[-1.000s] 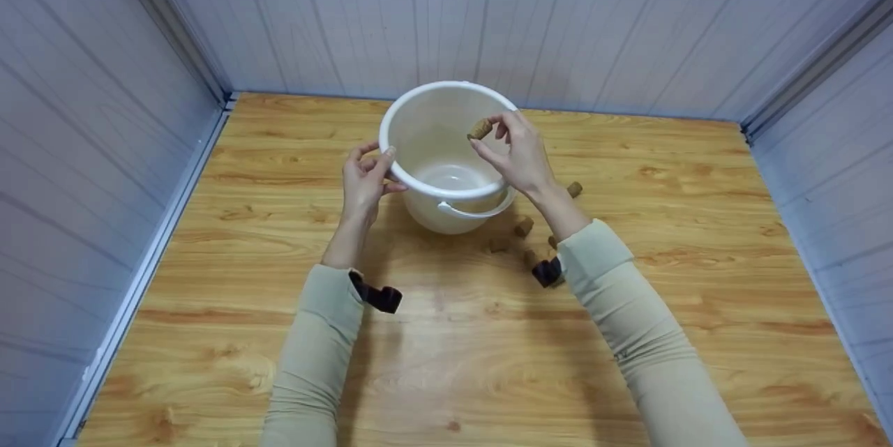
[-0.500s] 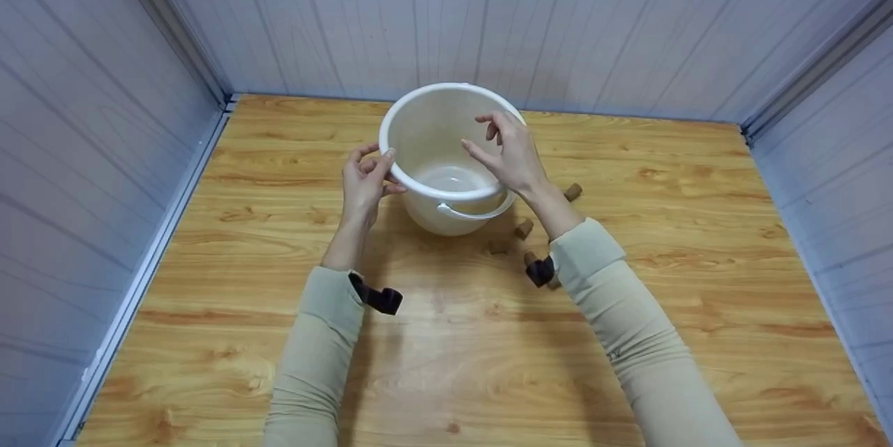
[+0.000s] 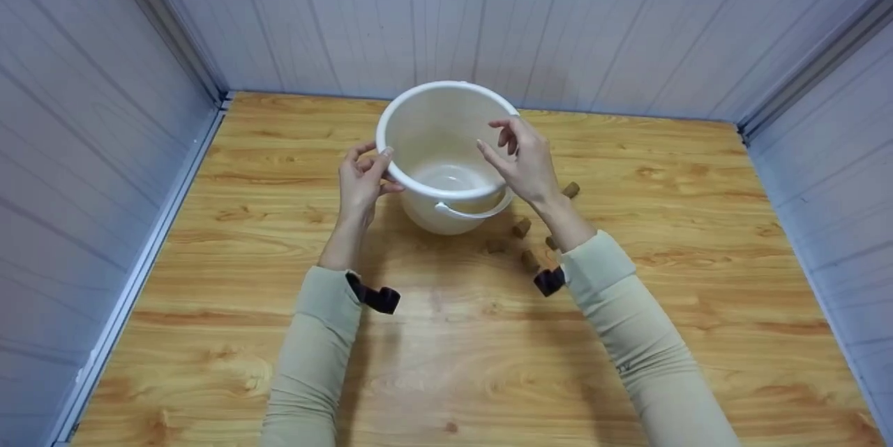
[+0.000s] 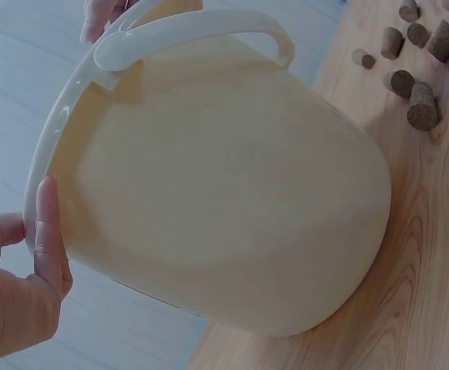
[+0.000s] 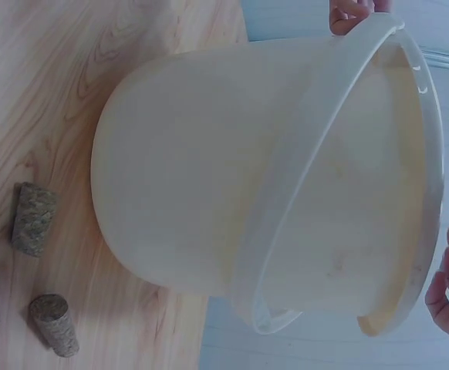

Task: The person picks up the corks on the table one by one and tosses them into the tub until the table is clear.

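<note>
A white plastic bucket (image 3: 427, 213) stands on the wood-grain surface, its mouth facing up and its handle (image 5: 298, 166) hanging on the near side. My left hand (image 3: 358, 189) grips the rim at the left, thumb over the top and fingers against the outer wall. Over the right part of the rim, my right hand (image 3: 529, 162) holds nothing; its thumb and forefinger are spread apart above the mouth. Several brown corks lie right of the bucket, among them one cork (image 3: 521, 227) near its wall and another (image 4: 423, 108) seen in the left wrist view. Part of the bucket's inside is hidden.
Pale panel walls (image 3: 446, 14) enclose the surface at the back and both sides, the back wall close behind the bucket. A black wrist camera (image 3: 549, 282) on the right sleeve overlaps some corks in the head view.
A cork pinched in my right hand over the bucket has been let go and is out of sight. The right hand dipped left, then shifted back right. My left hand stays on the rim.
</note>
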The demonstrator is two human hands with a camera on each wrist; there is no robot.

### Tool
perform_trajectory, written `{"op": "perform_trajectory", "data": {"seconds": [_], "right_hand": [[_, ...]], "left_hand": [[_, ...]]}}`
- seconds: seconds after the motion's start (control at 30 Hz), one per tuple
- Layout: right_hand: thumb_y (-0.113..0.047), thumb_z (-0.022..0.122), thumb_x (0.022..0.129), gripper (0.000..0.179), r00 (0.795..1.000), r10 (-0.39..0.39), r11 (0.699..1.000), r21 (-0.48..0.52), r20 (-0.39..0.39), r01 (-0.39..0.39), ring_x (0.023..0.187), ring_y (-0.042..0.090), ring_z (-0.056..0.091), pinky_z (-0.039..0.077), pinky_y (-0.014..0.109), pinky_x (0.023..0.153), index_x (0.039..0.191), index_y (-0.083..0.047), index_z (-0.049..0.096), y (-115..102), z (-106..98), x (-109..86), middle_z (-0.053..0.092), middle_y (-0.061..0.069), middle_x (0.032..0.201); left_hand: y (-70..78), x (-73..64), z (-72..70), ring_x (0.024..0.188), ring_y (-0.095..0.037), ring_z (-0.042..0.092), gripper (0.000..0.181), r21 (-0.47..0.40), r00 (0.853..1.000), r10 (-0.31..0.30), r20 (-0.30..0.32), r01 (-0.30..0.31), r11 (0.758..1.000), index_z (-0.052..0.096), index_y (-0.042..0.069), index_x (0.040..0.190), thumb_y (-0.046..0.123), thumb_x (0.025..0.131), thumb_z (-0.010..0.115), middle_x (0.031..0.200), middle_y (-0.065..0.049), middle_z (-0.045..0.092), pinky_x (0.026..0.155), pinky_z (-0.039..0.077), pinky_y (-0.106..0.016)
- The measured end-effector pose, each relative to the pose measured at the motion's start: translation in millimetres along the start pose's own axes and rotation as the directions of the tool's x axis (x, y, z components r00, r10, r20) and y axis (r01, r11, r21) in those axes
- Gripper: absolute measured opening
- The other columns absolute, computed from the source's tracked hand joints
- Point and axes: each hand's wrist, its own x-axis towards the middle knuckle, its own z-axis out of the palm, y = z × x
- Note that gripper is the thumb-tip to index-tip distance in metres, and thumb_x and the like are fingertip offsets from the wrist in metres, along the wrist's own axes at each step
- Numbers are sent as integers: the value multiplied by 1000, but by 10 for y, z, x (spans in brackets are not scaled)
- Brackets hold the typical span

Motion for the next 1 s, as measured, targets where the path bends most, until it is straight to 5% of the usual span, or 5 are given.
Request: {"op": "perform_trajectory", "data": {"seconds": [0.3,0.6,1.0], "right_hand": [[-18,66,81,27,998,-30,999,16,-53,31,54,7,40,37,18,44,96,2,59,4,-137,-168,49,4,64],[-15,66,81,23,997,-37,999,1,-71,37,52,11,39,30,16,42,96,1,60,59,-259,-374,51,7,62],[-16,65,81,23,998,-42,997,-63,-42,39,49,7,37,32,17,39,96,1,60,177,-425,-666,49,2,61]], "left_hand": [[3,-3,-7,51,-13,55,37,-5,1000,-24,-1,24,1000,40,-2,119,8,87,57,75,-11,55,43,55,-24],[8,8,-8,52,-13,55,37,6,999,-35,-1,35,999,41,-1,119,9,87,56,81,-16,54,45,56,-25],[0,-2,-3,50,-12,54,38,-1,1000,-20,9,20,1000,38,-2,120,8,88,55,73,-8,53,43,55,-23]]}}
